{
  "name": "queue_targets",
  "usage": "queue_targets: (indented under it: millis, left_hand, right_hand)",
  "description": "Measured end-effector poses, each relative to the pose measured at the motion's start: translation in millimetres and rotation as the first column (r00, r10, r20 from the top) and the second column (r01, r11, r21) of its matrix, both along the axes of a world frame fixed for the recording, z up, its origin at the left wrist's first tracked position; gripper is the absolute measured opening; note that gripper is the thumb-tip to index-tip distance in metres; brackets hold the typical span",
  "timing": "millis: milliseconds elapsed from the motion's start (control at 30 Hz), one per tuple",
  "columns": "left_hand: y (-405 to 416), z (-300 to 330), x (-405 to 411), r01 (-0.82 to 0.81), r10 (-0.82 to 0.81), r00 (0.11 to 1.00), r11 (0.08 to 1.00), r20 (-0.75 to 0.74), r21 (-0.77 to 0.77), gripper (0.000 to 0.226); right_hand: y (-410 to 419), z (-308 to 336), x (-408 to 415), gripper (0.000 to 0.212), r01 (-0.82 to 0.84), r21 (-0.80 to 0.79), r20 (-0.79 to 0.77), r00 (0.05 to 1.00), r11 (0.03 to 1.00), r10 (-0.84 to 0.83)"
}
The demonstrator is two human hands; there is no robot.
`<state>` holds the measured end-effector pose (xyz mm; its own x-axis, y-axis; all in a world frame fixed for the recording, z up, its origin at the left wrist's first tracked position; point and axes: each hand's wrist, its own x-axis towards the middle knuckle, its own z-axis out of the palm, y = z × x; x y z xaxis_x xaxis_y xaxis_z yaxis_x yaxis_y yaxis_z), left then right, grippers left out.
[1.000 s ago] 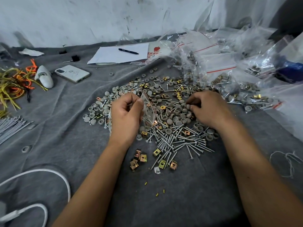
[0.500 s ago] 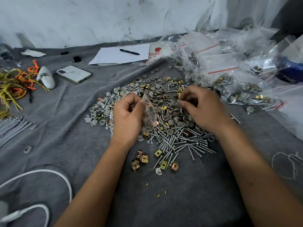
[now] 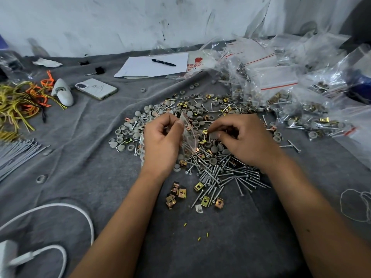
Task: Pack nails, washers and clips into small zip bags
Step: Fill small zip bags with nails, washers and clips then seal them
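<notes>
A heap of silver nails (image 3: 224, 173), grey round washers (image 3: 130, 131) and brass clips (image 3: 178, 194) lies on the grey cloth (image 3: 100, 157). My left hand (image 3: 162, 141) holds a small clear zip bag (image 3: 189, 137) upright over the heap, with a few pieces inside it. My right hand (image 3: 245, 137) hovers just right of the bag, fingers curled and pinching small parts that I cannot make out. Filled zip bags (image 3: 281, 93) with red lines pile up at the back right.
A phone (image 3: 96, 88), a white plastic piece (image 3: 62, 92), paper with a pen (image 3: 163, 62), and yellow and orange ties (image 3: 22, 101) lie at the back left. Grey cable ties (image 3: 18, 153) sit at the left edge. A white cable (image 3: 66, 209) loops at the near left.
My right hand has lifted from the far side of the heap and drawn left, toward the bag. My left hand has kept the bag in place.
</notes>
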<state>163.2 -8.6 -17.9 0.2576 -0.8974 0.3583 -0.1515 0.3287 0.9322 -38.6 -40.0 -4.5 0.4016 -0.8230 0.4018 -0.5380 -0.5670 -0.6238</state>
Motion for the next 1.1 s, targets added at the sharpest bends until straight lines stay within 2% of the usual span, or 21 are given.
queue_targets:
  millis: [133,233,333,533,567,633,700,733,800,867,933,1100]
  left_hand:
    - [-0.1,1.1,-0.1,-0.010,0.010,1.000,1.000,0.013,-0.004,0.028]
    - [0.8,1.0,-0.9,-0.004,0.004,1.000,1.000,-0.005,-0.004,0.027]
    - [1.0,0.1,-0.6,-0.007,0.007,1.000,1.000,-0.013,0.002,0.028]
    - [-2.7,-0.2,3.7,-0.026,0.029,0.994,0.999,-0.106,0.026,0.026]
    - [-3.9,-0.7,4.7,-0.034,0.039,0.990,0.999,-0.137,0.037,0.025]
    - [-5.1,-1.2,6.0,-0.042,0.050,0.983,0.998,-0.178,0.049,0.024]
    - [-5.0,-1.9,6.0,-0.036,0.040,0.990,0.999,-0.133,0.035,0.025]
    - [-4.4,-1.6,5.5,-0.022,0.024,0.995,0.999,-0.095,0.025,0.025]
    - [-3.4,0.2,3.6,0.015,-0.014,0.999,1.000,-0.035,0.015,0.025]
    - [-3.3,0.7,3.2,0.029,-0.029,1.000,0.999,0.006,0.018,0.022]
    - [-2.6,1.2,2.4,0.043,-0.043,0.999,0.999,-0.014,0.033,0.020]
    - [-2.0,3.5,2.6,0.041,-0.041,0.999,0.999,-0.006,0.011,0.029]
  right_hand:
    - [-1.0,0.5,2.7,0.008,0.036,-0.071,-0.106,0.993,0.997,-0.043]
    - [-1.4,0.9,13.4,0.020,0.079,-0.116,-0.235,0.966,0.990,-0.105]
    - [-0.9,-0.7,25.7,0.030,0.082,-0.091,-0.392,0.913,0.992,-0.112]
    - [-1.5,-2.4,26.8,0.021,0.078,-0.108,-0.396,0.911,0.991,-0.115]
    - [-1.2,-1.9,25.9,0.019,0.078,-0.106,-0.360,0.926,0.991,-0.111]
    - [1.5,1.9,24.8,0.015,0.064,-0.113,-0.156,0.984,0.992,-0.081]
    - [6.1,7.6,25.1,0.011,0.036,-0.189,0.086,0.996,0.981,-0.020]
    - [8.4,9.6,26.4,0.011,0.019,-0.235,0.155,0.988,0.972,0.018]
    - [13.2,11.2,30.7,0.011,-0.059,-0.266,0.218,0.969,0.962,0.119]
    - [18.9,10.5,36.2,0.009,-0.172,-0.198,0.250,0.943,0.965,0.220]
    - [22.7,8.6,38.9,0.008,-0.253,-0.114,0.254,0.928,0.961,0.274]
    - [19.4,5.8,36.1,0.005,-0.197,-0.044,0.285,0.937,0.979,0.202]
